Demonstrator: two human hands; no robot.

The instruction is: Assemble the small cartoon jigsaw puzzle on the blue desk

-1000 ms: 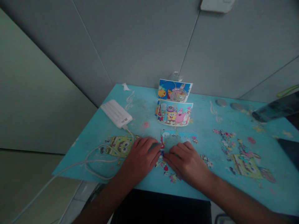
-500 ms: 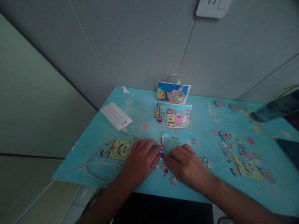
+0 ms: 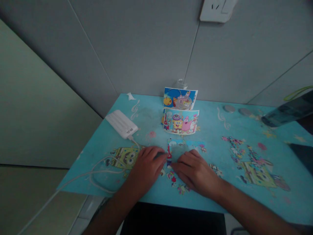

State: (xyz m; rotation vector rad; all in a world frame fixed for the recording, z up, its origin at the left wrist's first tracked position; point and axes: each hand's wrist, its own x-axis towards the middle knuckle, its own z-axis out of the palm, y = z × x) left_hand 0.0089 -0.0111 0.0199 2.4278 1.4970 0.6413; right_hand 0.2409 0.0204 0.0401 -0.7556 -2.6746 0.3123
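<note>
A partly assembled jigsaw puzzle (image 3: 169, 160) lies on the table between my hands, its left and top borders joined. My left hand (image 3: 150, 164) rests beside the left border, fingers stretched out with the fingertips against its edge. From the other side, my right hand (image 3: 195, 169) curls over the puzzle, thumb and index finger closed at a puzzle piece (image 3: 169, 166) by the lower left corner; the fingers partly hide it. Loose puzzle pieces (image 3: 174, 179) are scattered just below, partly under my right hand. Behind the puzzle stands a picture card (image 3: 181, 122) with cartoon characters.
A white power bank (image 3: 121, 124) with a cable (image 3: 105, 171) lies at left. A second card (image 3: 168, 98) and a clear plastic container (image 3: 184, 102) stand at the back. More puzzle pieces (image 3: 236, 150), two silvery discs (image 3: 229, 108) and a dark bottle (image 3: 288, 112) are at right.
The left fingertips have drawn slightly back from the lower left corner, showing more of the border. My right hand stays almost in place. The camera view has shifted slightly.
</note>
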